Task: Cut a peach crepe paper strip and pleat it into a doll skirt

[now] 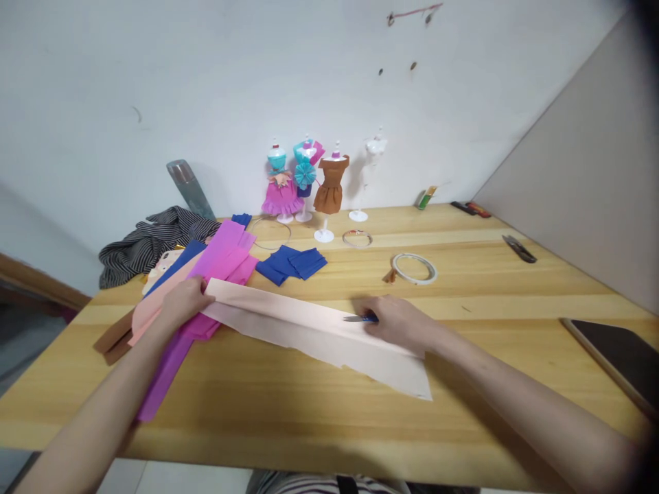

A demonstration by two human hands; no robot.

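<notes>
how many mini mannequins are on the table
4, toward the back of the table. From left to right: the pink-skirted mannequin, the mannequin with a turquoise flower, the mannequin in brown, the bare white mannequin. None seems hidden.

The paper sheet (309,329) is plain, light peach along its far side and paler, greyish pink along its near side. The scissors (369,318) show grey tips and blue near the grip. At left, the paper strips (221,257) run violet, hot pink, peach, blue and brown; the folded pieces (309,264) farther right are deep blue. The cloth (134,250) at far left has black and pale stripes. At the far side, 1 dress (331,185) is plain brown, the flower (305,175) turquoise, the skirt (281,197) pink. The tabletop (247,412) has yellow-tan wood-grain bands.
</notes>
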